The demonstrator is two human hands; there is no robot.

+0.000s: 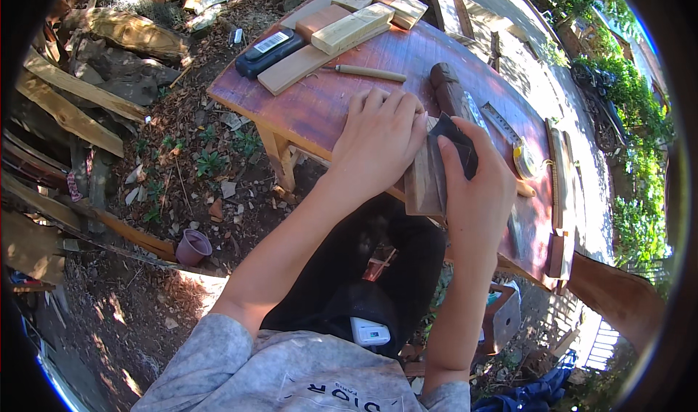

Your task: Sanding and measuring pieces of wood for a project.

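Note:
My left hand (382, 137) presses down at the table's near edge, its fingers curled over a small wooden block (417, 183). The block juts out past the edge toward me, and its far part is hidden under my hands. In my right hand (481, 176), a bent dark sheet that looks like sandpaper (456, 137) is pinched between thumb and fingers. The sheet lies against the block's right side. Just beyond my hands is a dark brown carved wooden piece (449, 89). A thin wooden stick (369, 73) rests farther left on the reddish table (320, 118).
Several wood pieces (352, 30) and a black case with a white label (269, 51) occupy the far left. On the right are a metal ruler (502, 123), a yellow tape measure (525, 161) and wooden strips (560, 187). A purple pot (193, 247) stands on the ground.

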